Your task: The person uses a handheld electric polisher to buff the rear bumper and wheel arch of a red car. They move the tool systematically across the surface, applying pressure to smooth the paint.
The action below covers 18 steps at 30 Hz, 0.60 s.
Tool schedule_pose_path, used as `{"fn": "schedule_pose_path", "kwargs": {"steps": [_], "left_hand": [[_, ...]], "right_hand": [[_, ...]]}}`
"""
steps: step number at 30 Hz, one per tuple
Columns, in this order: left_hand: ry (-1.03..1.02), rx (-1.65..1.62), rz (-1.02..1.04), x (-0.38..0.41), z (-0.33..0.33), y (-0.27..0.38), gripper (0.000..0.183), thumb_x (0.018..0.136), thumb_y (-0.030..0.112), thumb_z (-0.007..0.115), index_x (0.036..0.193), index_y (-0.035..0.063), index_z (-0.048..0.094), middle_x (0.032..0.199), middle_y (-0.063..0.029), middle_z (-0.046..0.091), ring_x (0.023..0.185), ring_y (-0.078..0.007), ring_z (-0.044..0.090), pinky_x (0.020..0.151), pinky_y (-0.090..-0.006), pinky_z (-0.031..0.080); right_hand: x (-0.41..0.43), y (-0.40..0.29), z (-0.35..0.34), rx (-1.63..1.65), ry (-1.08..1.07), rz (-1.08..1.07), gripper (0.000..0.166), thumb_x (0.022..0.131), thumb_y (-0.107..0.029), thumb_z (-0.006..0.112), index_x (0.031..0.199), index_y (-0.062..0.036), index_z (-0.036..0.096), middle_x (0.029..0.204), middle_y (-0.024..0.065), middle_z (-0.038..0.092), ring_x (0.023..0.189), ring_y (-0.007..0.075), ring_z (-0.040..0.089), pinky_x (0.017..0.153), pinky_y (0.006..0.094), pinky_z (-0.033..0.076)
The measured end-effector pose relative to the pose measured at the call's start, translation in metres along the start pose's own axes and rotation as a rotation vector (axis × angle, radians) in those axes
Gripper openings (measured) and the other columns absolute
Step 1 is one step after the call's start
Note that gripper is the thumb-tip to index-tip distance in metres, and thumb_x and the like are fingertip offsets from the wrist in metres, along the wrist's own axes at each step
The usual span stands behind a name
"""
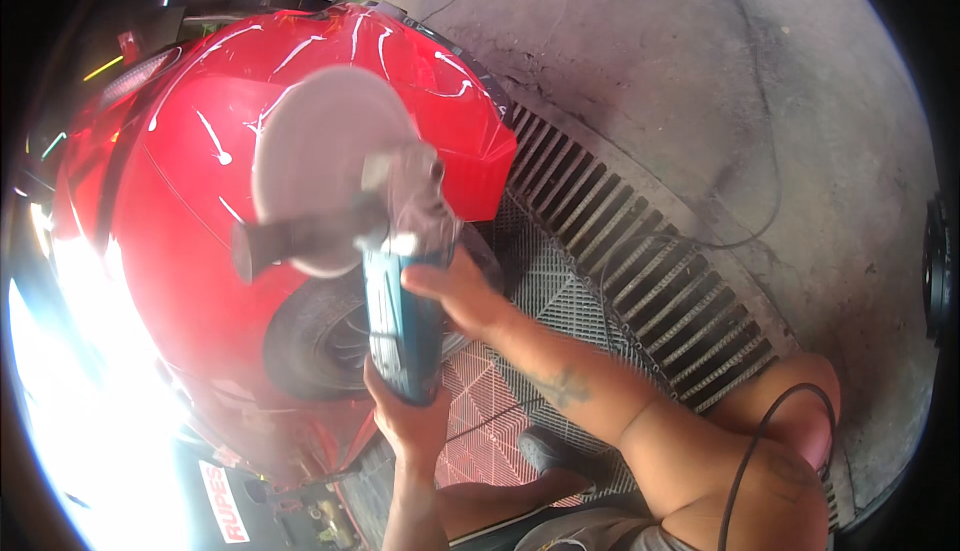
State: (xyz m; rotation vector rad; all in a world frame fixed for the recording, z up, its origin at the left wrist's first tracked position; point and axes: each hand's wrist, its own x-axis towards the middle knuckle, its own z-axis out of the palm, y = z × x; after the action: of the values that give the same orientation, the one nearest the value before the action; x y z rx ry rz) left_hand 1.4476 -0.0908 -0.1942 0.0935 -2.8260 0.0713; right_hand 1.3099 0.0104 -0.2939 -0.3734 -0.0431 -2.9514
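A teal rotary polisher [405, 311] with a metal gear head is held up over a red car's corner. Its round, pale pad [330, 168] looks blurred; whether it touches the paint I cannot tell. The black side handle [262, 247] sticks out to the left, with no hand on it. My right hand [461, 288] wraps the body just behind the gear head. Around the polisher's rear end is my left hand [409, 408]. Thin white streaks show on the red body panel [202, 138]; they may be liquid or reflections.
The car's wheel [322, 341] is behind the polisher. A slotted floor drain [637, 258] runs diagonally beside grey and red floor tiles [487, 416]. A dark cord [739, 240] loops over the concrete floor [832, 176], and a cable [750, 446] hangs over my right shoulder. Strong glare fills the left.
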Motion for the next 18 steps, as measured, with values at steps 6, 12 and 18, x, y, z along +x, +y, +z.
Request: {"fn": "schedule_pose_path", "kwargs": {"steps": [6,12,18], "left_hand": [[-0.083,-0.14,-0.169,0.03,0.003,0.05,0.102,0.072,0.012,0.084,0.16,0.0025,0.032,0.128,-0.0277,0.068,0.116,-0.0401,0.07,0.104,-0.0463,0.051],[-0.057,-0.042,-0.161,-0.015,0.006,-0.008,0.102,0.071,0.011,0.083,0.159,0.0026,0.032,0.126,-0.0291,0.066,0.117,-0.0453,0.068,0.102,-0.0504,0.051],[0.0,-0.034,-0.063,-0.057,0.004,-0.059,0.104,0.067,0.009,0.083,0.158,0.0063,0.033,0.125,-0.0279,0.068,0.114,-0.0486,0.069,0.094,-0.0533,0.055]], "right_hand": [[0.027,-0.033,-0.016,0.069,-0.049,-0.046,0.066,0.093,-0.038,0.082,0.14,0.0006,0.057,0.121,0.0123,0.07,0.11,0.0233,0.071,0.095,0.0407,0.06],[-0.015,0.01,-0.007,0.017,0.031,0.076,0.055,0.092,-0.016,0.08,0.139,0.0004,0.059,0.127,0.0097,0.069,0.118,0.0193,0.067,0.104,0.0399,0.055],[-0.045,0.041,0.008,-0.021,-0.046,0.121,0.056,0.087,-0.01,0.083,0.136,-0.0012,0.057,0.124,0.0077,0.065,0.116,0.0182,0.064,0.105,0.038,0.052]]}}
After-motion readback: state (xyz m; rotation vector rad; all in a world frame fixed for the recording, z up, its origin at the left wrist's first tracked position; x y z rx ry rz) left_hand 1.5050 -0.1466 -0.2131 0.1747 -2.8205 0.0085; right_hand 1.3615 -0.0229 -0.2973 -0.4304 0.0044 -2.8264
